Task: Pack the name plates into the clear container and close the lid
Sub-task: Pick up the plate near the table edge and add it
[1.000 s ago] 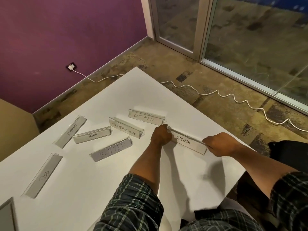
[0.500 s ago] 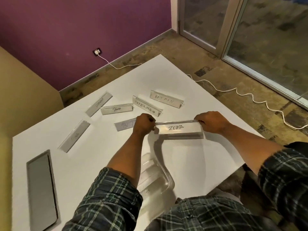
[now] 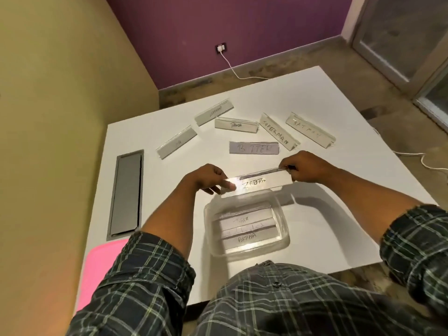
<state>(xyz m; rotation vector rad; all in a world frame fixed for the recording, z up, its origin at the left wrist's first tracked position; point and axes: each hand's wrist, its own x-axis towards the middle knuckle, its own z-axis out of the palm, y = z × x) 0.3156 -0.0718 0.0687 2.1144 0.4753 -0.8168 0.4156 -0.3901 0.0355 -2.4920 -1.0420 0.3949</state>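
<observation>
A clear plate marked ZEBRA (image 3: 257,184) is held in the air by both ends, just over the far rim of the clear container (image 3: 283,235). My left hand (image 3: 206,179) pinches its left end and my right hand (image 3: 304,167) pinches its right end. Inside the container lie a few plates, one reading ALPHA (image 3: 247,238). Farther back on the white table (image 3: 327,226) lie several more plates: BATMAN (image 3: 310,132), SUPERMAN (image 3: 278,134), PANDA (image 3: 236,125), one with partly faded writing (image 3: 254,148), one marked ELEPHANT (image 3: 214,112) and another (image 3: 177,144).
A grey cable hatch (image 3: 126,194) is set into the table at the left. The pink lid (image 3: 99,267) lies at the near left table edge. An olive wall stands close on the left. A white cable (image 3: 232,69) runs over the floor behind the table.
Both hands have lifted the ZEBRA plate off the table and carried it toward me, over the container. The view has swung down and left, bringing the container and pink lid into sight.
</observation>
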